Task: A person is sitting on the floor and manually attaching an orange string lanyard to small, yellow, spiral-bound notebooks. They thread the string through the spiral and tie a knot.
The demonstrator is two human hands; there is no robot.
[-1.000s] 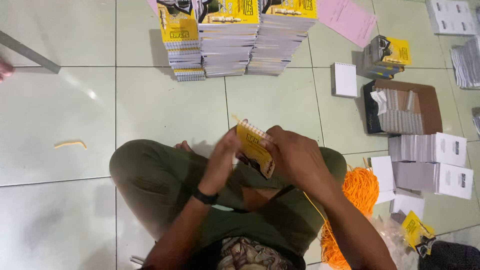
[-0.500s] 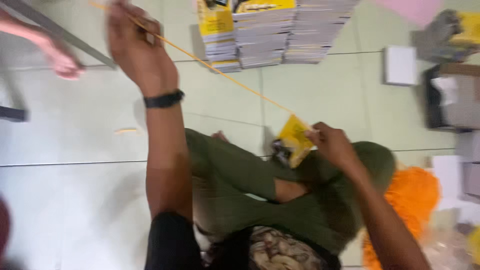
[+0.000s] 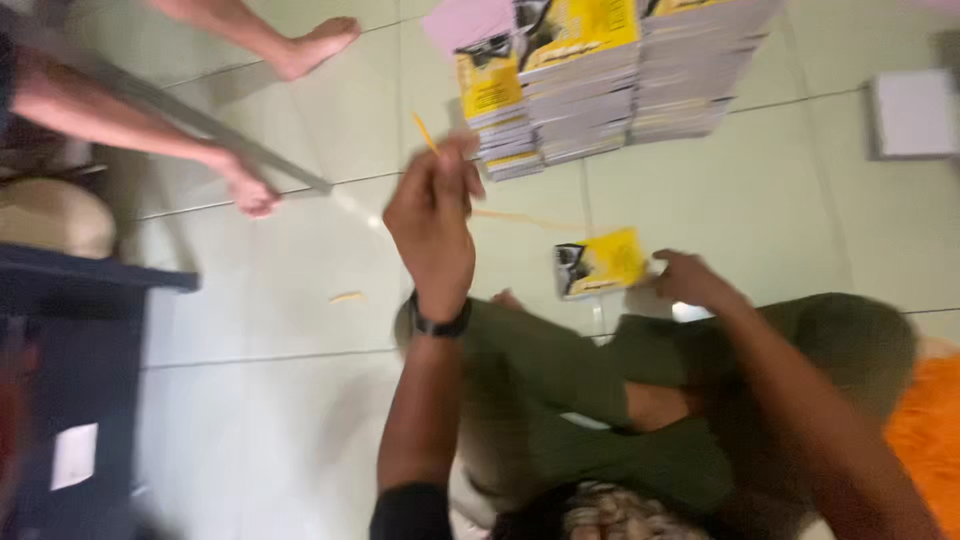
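Observation:
I sit cross-legged on a pale tiled floor in dark green trousers. My left hand (image 3: 435, 225) is raised in front of me and pinched shut on a thin orange string (image 3: 424, 132), whose end sticks up past my fingers. The string runs right toward a small yellow booklet (image 3: 601, 266). My right hand (image 3: 690, 281) grips that booklet at its right edge, just above my knee. A black band circles my left wrist.
Tall stacks of yellow-covered booklets (image 3: 600, 75) stand on the floor ahead. A white box (image 3: 912, 112) lies at the far right, an orange heap of string (image 3: 925, 440) by my right knee. Another person's feet (image 3: 318, 44) and a grey bar (image 3: 170, 105) are at upper left; dark furniture (image 3: 70, 400) stands left.
My left hand, which pulled the string far up and left half a second ago, has come back toward the middle. The booklet stays in my right hand, lower and flatter than before.

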